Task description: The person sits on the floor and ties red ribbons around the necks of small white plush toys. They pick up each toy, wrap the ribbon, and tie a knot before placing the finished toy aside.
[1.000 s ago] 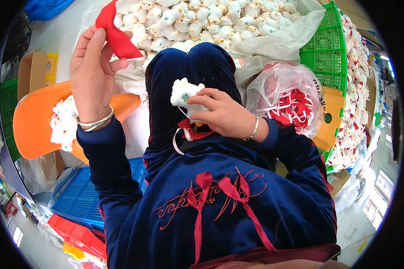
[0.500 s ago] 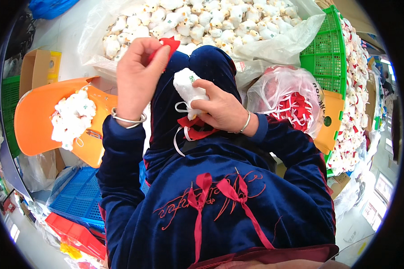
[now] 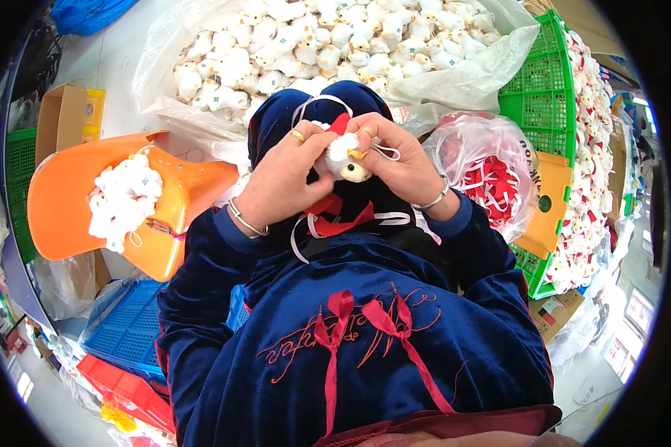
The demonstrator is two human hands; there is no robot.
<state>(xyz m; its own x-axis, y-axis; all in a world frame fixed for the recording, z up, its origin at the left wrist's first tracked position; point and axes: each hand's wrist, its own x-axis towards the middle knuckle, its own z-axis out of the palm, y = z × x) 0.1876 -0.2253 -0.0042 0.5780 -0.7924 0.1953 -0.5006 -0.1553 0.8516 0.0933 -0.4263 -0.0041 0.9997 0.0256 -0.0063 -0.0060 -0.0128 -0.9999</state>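
Observation:
Above my lap a small white plush toy (image 3: 341, 155) with dark eyes and a tan muzzle is held between both hands, its head toward me. My left hand (image 3: 287, 175) is closed round the toy's left side, a gold ring on one finger. With thumb and finger pinched at the toy's neck, my right hand (image 3: 406, 164) grips it from the other side; a white cord loop sticks out beside the fingers. A red cloth piece (image 3: 340, 124) with a white ribbon (image 3: 328, 98) lies against the toy's back, partly hidden by my fingers. More red cloth pieces (image 3: 343, 221) with white ribbons rest on my lap.
Beyond my knees, a clear plastic sack (image 3: 481, 71) holds many white plush toys. An orange chair (image 3: 60, 201) at left carries several toys and small snips (image 3: 160, 227). At right are a plastic bag (image 3: 462, 138) of red pieces and a green crate (image 3: 533, 74). Blue crates (image 3: 130, 328) stand lower left.
My left hand has come down and right, bringing the red cloth piece to the toy. The toy has been turned head toward me, and both hands now hold it.

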